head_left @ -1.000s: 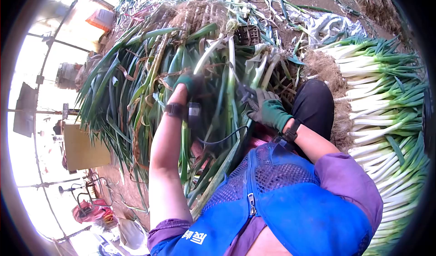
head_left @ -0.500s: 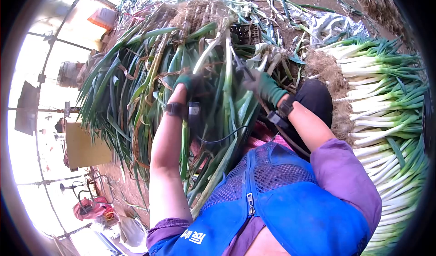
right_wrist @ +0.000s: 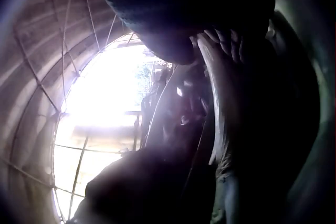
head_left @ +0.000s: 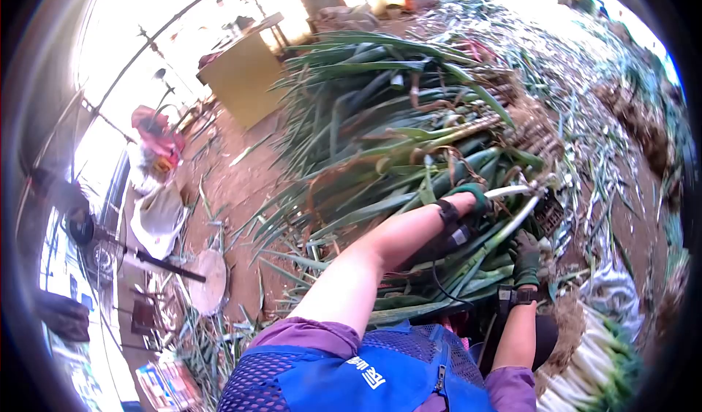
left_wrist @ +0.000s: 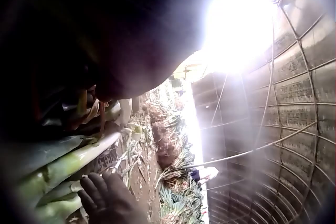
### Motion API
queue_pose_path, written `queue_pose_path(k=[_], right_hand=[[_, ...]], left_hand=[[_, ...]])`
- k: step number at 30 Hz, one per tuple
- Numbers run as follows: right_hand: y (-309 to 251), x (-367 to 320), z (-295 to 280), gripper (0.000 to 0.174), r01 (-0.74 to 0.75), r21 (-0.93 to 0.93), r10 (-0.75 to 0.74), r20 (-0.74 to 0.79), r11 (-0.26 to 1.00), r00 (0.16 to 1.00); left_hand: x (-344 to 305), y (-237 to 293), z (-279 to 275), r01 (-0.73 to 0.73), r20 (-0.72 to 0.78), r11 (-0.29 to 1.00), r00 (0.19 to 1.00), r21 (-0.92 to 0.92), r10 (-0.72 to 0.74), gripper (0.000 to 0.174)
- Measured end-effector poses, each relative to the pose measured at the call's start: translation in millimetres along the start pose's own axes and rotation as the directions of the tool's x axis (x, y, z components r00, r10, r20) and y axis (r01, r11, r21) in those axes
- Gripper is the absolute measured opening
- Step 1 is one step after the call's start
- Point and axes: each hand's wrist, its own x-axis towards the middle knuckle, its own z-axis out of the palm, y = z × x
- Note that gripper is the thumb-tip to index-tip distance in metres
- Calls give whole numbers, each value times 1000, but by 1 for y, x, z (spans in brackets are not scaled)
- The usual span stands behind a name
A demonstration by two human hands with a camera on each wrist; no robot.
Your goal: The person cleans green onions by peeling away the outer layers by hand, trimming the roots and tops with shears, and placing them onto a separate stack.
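Note:
My left hand (head_left: 469, 195), in a green glove, grips a green onion (head_left: 510, 191); its white shank and roots point right. A second green onion (head_left: 512, 223) lies just beside it. In the left wrist view the dark left hand (left_wrist: 142, 61) looms above pale stalks (left_wrist: 79, 158). My right hand (head_left: 525, 257), also gloved, is close by these onions. Fingers curl at the top of a long, slim air blow gun (right_wrist: 214, 98) in the right wrist view, with a hose-like end running down. Deep shadow hides much of that grip.
A big heap of untrimmed green onions (head_left: 365, 119) spreads ahead and left. Cleaned onions (head_left: 585, 364) lie in a row at lower right, by a white plastic sheet (head_left: 610, 291). Scraps litter the ground beyond. A yellow board (head_left: 245, 79) and a round stool (head_left: 208, 282) stand left.
The head view has swung left, bringing more of the left side into view. My left hand keeps its onion. My right hand has moved from beside my knee up toward the onions.

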Motion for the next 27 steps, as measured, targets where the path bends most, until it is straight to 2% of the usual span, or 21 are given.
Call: queue_pose_path(k=[1,2,3,4,5,6,7,9,10,11,12,14,17,19,20,21,22,23,24,25,27], right_hand=[[-7,-1,15,21,-142,130,135,63,981,989],[24,35,3,25,-230,176,218,88,957,972],[58,73,-15,30,-174,206,131,209,963,969],[79,93,-33,29,271,-276,-207,240,922,948],[92,105,-37,30,622,-613,-462,424,487,779],[72,83,-17,26,520,-446,-391,351,729,850],[62,76,-16,29,522,-499,-356,392,692,848],[43,64,-15,34,537,-592,-283,471,601,836],[20,48,-2,36,181,-158,-110,378,971,919],[-1,29,18,39,-266,342,122,389,901,913],[3,46,8,40,-157,277,29,417,948,909],[-15,50,4,42,-104,349,-75,463,931,883],[-81,19,37,51,-100,512,-113,367,853,923],[-130,-26,67,48,-81,542,-167,392,836,905],[-138,-19,60,51,-4,532,-282,455,847,845],[-159,-37,70,51,23,545,-251,349,838,903],[-163,-25,54,52,292,396,-414,270,871,869],[-173,-29,48,52,413,295,-480,209,862,852],[-188,-40,50,51,476,249,-524,187,844,831],[-200,-50,52,51,520,220,-558,179,825,810],[-223,-68,56,50,601,173,-625,172,780,762]], left_hand=[[-4,-4,1,-18,-18,998,1000,-60,17,33],[-10,-6,1,-38,-36,992,999,-119,34,30],[-30,17,-12,-17,-48,989,999,-145,10,26],[-34,18,-15,-68,-74,985,996,-157,57,25],[-34,16,-13,-113,-99,979,990,-169,97,23],[-26,14,-7,-70,-62,984,996,-164,61,26],[-19,11,-3,-28,-20,987,1000,-160,25,30],[-26,28,-13,-13,-46,1000,999,14,13,29],[4,8,11,-100,-74,995,992,15,101,30],[30,-17,30,-186,-101,982,977,24,187,30],[0,4,5,-127,-99,991,987,34,130,31],[-81,74,-59,-43,-85,999,995,14,44,31],[-112,98,-86,-46,-70,990,997,-132,37,35],[-139,120,-103,-167,-132,970,981,-175,145,40],[-148,131,-110,-231,-163,953,966,-196,200,42],[-147,142,-113,-236,-107,951,970,-200,218,46],[-169,165,-128,-267,-72,956,963,-125,260,47],[-189,185,-138,-340,-105,909,940,-243,323,43],[-207,205,-149,-327,-124,933,942,-148,311,40],[-215,219,-154,-401,-149,895,914,-196,377,34],[-245,253,-173,-481,-166,866,873,-138,458,37]])
